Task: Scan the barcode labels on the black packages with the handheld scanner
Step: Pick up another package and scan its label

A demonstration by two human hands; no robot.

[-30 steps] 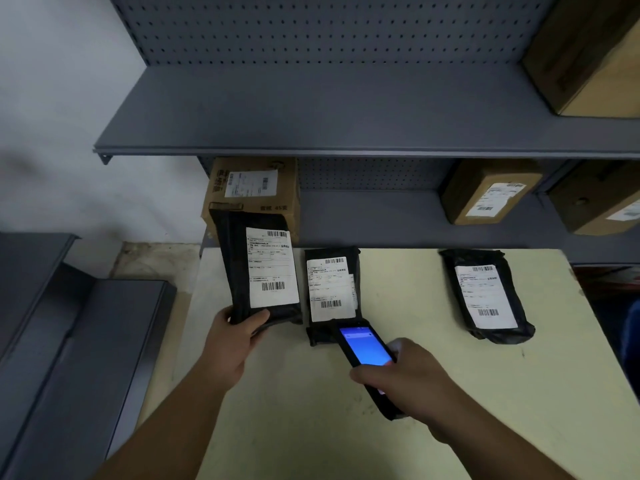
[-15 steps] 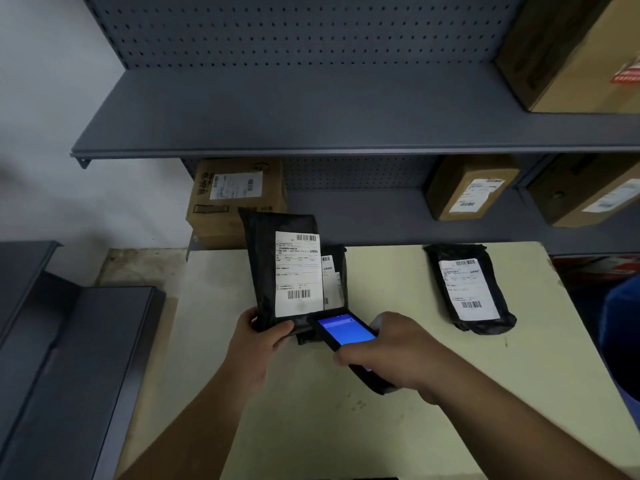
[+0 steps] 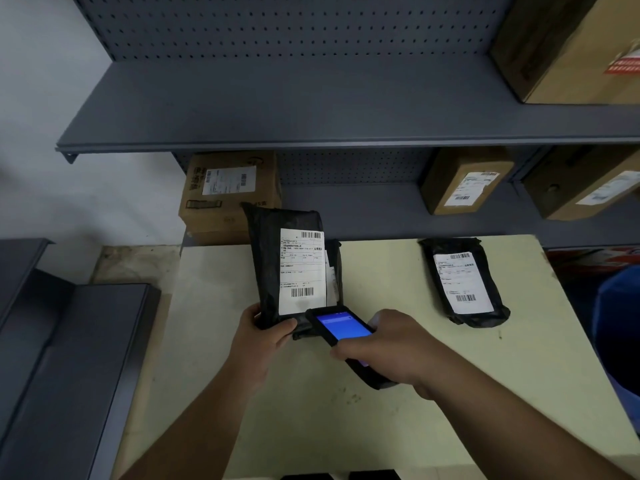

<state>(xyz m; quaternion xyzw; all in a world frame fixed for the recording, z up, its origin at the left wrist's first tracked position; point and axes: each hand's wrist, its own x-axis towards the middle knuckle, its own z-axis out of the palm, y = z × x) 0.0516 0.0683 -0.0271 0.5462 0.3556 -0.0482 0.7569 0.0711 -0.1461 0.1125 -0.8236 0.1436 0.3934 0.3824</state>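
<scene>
My left hand point(image 3: 266, 336) grips the bottom edge of a black package point(image 3: 273, 261) and holds it upright, white barcode label point(image 3: 302, 270) facing me. My right hand point(image 3: 391, 348) holds the black handheld scanner point(image 3: 341, 329), blue screen lit, its front end just under that label. A second black package point(image 3: 335, 268) lies on the table behind the raised one, mostly hidden. A third black package point(image 3: 464, 282) lies flat at the right of the pale yellow table point(image 3: 381, 427), label up.
Grey metal shelving point(image 3: 311, 109) with a pegboard back stands behind the table. Cardboard boxes sit on it: one behind the raised package point(image 3: 228, 192), two at the right point(image 3: 465, 180), a large one top right point(image 3: 571, 46). A grey cabinet point(image 3: 69, 358) stands at the left, something blue point(image 3: 620, 334) at the right.
My left hand has lifted the package from the table's left and carried it right, in front of the middle package. The scanner has closed in under its label.
</scene>
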